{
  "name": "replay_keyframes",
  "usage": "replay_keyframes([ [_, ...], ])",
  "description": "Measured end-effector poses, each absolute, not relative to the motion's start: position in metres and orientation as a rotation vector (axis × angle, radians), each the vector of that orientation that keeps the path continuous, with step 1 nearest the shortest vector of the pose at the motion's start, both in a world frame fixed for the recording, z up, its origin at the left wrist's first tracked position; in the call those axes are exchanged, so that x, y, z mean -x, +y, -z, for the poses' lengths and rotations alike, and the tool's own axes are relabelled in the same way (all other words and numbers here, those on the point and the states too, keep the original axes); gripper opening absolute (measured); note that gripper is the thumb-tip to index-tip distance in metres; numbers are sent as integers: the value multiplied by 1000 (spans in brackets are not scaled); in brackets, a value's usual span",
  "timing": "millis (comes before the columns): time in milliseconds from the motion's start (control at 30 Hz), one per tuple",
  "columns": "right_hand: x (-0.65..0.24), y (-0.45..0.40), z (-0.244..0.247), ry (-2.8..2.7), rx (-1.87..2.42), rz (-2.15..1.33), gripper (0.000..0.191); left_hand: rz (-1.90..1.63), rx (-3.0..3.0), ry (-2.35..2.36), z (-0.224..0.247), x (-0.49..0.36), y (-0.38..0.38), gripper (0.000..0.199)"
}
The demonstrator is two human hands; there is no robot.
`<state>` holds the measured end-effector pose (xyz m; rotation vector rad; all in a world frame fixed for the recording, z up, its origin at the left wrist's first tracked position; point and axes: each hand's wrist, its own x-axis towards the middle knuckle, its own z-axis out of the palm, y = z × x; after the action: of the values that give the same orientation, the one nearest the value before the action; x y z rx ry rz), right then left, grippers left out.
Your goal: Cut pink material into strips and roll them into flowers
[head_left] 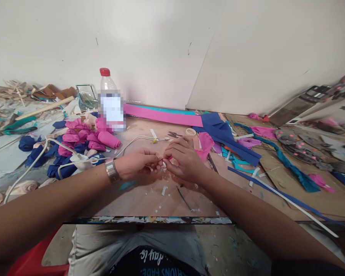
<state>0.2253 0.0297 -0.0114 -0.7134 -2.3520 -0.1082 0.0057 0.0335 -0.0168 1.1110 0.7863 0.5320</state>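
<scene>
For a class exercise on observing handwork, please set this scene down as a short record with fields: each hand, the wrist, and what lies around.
Left hand: fingers pinched at a small, thin bright-pink piece, mostly hidden
Right hand: fingers curled, pinching the same piece
Left wrist: silver metal band
Left side: heap of rolled pink and navy pieces
Behind: clear plastic bottle with red cap; long flat pink strip
Right side: twisted teal strip

The 2 hands [145, 164] [185, 159] mostly hide a pink scrap [169, 157]; pixelation blurs the bottle's [107, 83] body; the bottom edge crops the seat [34, 251].
</scene>
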Motion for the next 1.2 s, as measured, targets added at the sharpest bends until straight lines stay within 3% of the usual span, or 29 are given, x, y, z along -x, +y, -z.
replay_keyframes([
  [167, -225, 30, 13, -2336, 775, 68, 14, -629, -1505, 787, 19, -5, 36, 39],
  [333, -225, 30, 17, -2295, 830, -36, 13, -893, -2326, 959, 21, -2, 33, 28],
  [467, -225, 31, 19, -2285, 849, -88, 12, -998, -2763, 965, 25, 0, 33, 31],
  [1200, -225, 28, 15, -2223, 803, -109, 13, -1188, -2801, 781, 20, 3, 34, 20],
])
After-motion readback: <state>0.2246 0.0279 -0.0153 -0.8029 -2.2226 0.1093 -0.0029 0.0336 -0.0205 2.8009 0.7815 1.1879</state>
